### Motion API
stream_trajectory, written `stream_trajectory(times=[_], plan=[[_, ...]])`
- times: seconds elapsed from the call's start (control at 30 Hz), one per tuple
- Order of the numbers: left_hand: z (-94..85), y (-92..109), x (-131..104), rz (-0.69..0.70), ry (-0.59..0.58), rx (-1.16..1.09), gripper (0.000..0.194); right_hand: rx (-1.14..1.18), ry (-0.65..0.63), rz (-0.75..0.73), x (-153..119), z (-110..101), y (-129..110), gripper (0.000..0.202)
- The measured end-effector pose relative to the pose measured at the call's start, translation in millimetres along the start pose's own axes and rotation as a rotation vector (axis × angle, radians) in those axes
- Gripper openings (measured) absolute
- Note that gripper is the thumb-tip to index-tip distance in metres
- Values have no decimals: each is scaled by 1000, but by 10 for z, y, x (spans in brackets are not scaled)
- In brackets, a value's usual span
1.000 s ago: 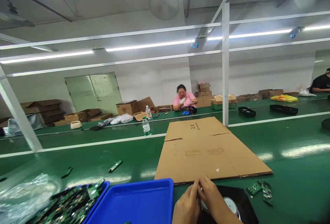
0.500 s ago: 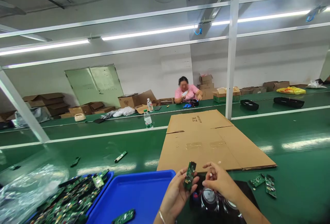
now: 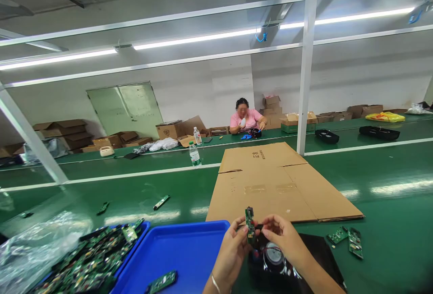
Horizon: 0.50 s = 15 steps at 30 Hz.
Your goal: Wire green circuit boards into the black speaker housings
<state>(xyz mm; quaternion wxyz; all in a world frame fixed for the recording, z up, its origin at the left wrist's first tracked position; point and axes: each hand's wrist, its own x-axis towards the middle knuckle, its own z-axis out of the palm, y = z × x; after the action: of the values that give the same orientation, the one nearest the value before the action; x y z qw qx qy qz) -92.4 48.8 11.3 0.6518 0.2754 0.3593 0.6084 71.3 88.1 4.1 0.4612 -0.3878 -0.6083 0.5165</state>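
Note:
In my left hand (image 3: 233, 246) a narrow green circuit board (image 3: 250, 224) stands nearly upright, gripped between thumb and fingers. My right hand (image 3: 282, 237) is close beside it, thumb and fingers pinched together; what is between them is too small to make out. Below both hands lies a black housing (image 3: 320, 251) with a round silver speaker (image 3: 274, 257) in it, partly covered by my right hand and wrist. Thin reddish wires show near the speaker.
Left of my hands is a blue tray (image 3: 189, 244) with one board (image 3: 162, 281); beside it, boards are heaped (image 3: 98, 258) near clear plastic (image 3: 40, 244). Flattened cardboard (image 3: 264, 199) lies ahead, loose boards (image 3: 355, 242) to the right. A person (image 3: 245, 118) sits across the benches.
My right hand has moved left, closer to the circuit board, and its fingers have drawn together. The board in my left hand has turned more edge-on and risen slightly.

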Motion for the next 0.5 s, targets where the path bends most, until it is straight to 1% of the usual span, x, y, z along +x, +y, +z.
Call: stream_trajectory(times=[0.07, 0.17, 0.2, 0.23, 0.3, 0.33, 0.37, 0.4, 0.43, 0.47, 0.5], plan=[[18, 19, -11, 4, 11, 20, 33, -118, 50, -53, 4, -102, -17, 39], [66, 74, -47, -3, 34, 34, 35, -276, 89, -102, -16, -391, -43, 23], [81, 92, -60, -6, 42, 35, 35, -322, 62, -107, -37, -492, -50, 21], [93, 107, -70, -9, 48, 36, 35, -381, -8, -108, -66, -577, -58, 26], [106, 122, -82, -14, 59, 37, 35, -522, -236, -111, -134, -674, -88, 46], [107, 122, -84, -16, 64, 38, 35, -586, -351, -116, -165, -677, -113, 50], [107, 119, -83, -16, 68, 39, 35, -633, -441, -124, -189, -653, -147, 47], [105, 113, -81, -17, 71, 41, 35, -657, -488, -134, -204, -607, -188, 37], [105, 105, -79, -17, 74, 43, 37, -656, -488, -144, -210, -550, -235, 27], [105, 95, -78, -16, 72, 44, 39, -639, -466, -159, -210, -492, -284, 22], [107, 85, -79, -14, 67, 49, 41, -612, -447, -172, -207, -444, -331, 21]])
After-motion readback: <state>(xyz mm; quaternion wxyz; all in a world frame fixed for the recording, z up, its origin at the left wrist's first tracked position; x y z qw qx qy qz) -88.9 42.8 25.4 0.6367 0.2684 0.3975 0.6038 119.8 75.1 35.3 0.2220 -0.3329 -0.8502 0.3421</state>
